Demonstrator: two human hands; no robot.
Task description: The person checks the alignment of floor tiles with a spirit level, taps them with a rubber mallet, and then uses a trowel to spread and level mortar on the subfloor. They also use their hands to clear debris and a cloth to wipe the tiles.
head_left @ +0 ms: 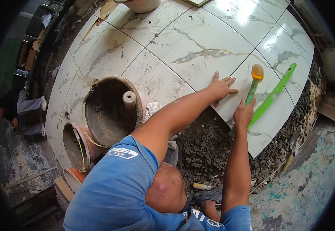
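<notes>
Down on the floor, the person's left hand (221, 87) lies spread out, fingers splayed and gripping nothing, palm pressed on the near corner of a marble-look tile (269, 125), seemingly to keep it from shifting. The right hand (244, 113) is clenched round the green handle of a rubber mallet (254, 84), whose amber head is raised just above that tile, close to the flat hand. A green level (275, 92) rests slantwise across the same tile, probably kept there for checking. The tile's near edge overhangs a rough dark mortar bed (206, 150). Two dirty buckets (111, 109) stand on the finished tiling, well apart to the left.
</notes>
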